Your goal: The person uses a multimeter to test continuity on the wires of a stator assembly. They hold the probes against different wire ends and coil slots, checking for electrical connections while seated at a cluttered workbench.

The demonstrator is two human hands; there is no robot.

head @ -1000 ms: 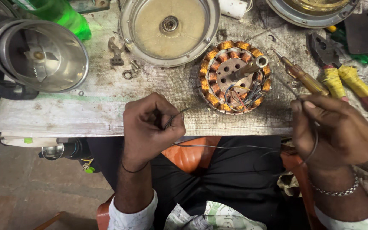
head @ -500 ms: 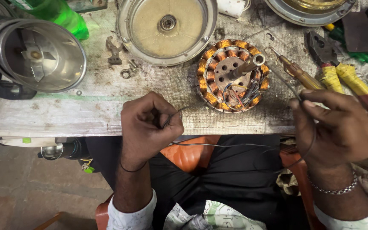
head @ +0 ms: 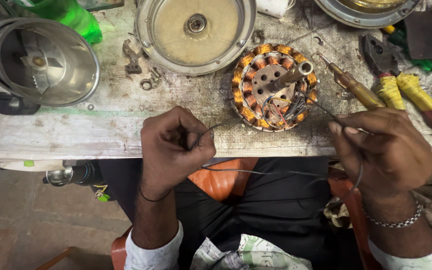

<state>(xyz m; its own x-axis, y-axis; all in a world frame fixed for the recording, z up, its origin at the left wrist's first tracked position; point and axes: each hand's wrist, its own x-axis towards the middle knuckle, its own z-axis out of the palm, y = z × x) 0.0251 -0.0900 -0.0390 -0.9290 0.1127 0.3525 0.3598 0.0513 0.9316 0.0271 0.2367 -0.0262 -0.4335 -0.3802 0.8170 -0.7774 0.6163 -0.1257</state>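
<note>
A round motor stator [head: 274, 86] with copper-coloured coils, a steel shaft and loose coloured leads lies on the worn workbench [head: 116, 125]. My left hand [head: 175, 146] is closed at the bench's front edge, pinching a thin dark wire [head: 256, 172] that sags across my lap. My right hand [head: 383, 150] pinches the same kind of wire just right of the stator, where a lead runs up to the coils.
A round metal fan cover [head: 195, 31] lies behind the stator. At the left stands a steel mixer jar [head: 43, 62] and a green bottle [head: 71, 15]. A yellow-handled screwdriver [head: 353, 87] and pliers with taped handles [head: 406, 87] lie at the right. Small nuts [head: 148, 80] lie loose.
Both hands keep hold of the wire. My right hand has shifted slightly up and left toward the stator; my left hand has barely moved.
</note>
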